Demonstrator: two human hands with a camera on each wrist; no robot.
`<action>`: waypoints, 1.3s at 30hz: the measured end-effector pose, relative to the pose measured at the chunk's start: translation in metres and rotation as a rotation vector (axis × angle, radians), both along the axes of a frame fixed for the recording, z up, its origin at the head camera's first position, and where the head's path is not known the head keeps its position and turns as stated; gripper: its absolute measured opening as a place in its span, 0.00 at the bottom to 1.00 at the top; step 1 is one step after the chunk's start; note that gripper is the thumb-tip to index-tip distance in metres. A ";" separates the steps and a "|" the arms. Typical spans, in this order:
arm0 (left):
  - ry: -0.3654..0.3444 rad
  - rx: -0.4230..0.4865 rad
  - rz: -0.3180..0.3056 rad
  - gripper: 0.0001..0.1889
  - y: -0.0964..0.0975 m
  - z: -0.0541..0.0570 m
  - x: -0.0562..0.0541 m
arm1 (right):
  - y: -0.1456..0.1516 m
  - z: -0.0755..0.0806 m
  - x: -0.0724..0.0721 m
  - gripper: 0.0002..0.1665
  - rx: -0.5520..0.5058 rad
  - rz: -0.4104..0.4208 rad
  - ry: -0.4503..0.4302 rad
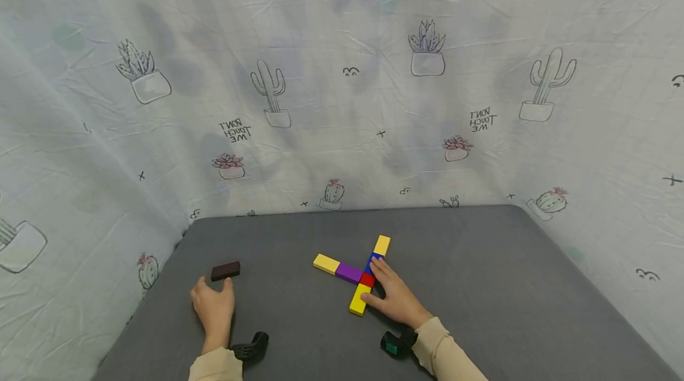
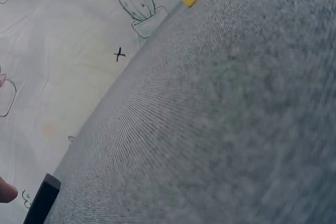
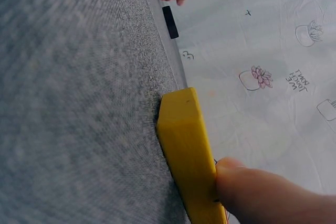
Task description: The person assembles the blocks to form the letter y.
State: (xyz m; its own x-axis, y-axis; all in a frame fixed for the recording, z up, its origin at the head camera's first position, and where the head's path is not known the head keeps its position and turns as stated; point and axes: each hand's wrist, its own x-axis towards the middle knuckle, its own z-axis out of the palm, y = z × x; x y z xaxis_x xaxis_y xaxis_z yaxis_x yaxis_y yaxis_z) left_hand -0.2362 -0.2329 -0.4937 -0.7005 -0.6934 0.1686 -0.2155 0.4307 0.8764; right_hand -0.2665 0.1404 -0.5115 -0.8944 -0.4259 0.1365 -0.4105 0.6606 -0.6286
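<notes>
On the grey table, flat blocks form a T-like shape. A far yellow block (image 1: 382, 244), a blue block (image 1: 370, 262), a red block (image 1: 367, 279) and a near yellow block (image 1: 358, 301) make one line. A purple block (image 1: 349, 273) and a left yellow block (image 1: 325, 264) branch off leftward from the red one. My right hand (image 1: 398, 298) rests on this line, fingertips over the blue block, thumb (image 3: 236, 182) against the near yellow block. At the left, my left hand (image 1: 212, 305) has thumb and fingers spread just short of a dark brown block (image 1: 225, 271).
The grey table (image 1: 283, 304) ends at a pale curtain (image 1: 342, 96) with cactus drawings behind and at both sides. Black wrist devices sit by the left (image 1: 251, 347) and right (image 1: 398, 343) sleeves.
</notes>
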 end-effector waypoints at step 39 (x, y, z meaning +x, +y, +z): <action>-0.070 -0.131 -0.011 0.36 0.005 -0.011 -0.024 | 0.003 0.000 -0.006 0.48 -0.001 0.018 -0.003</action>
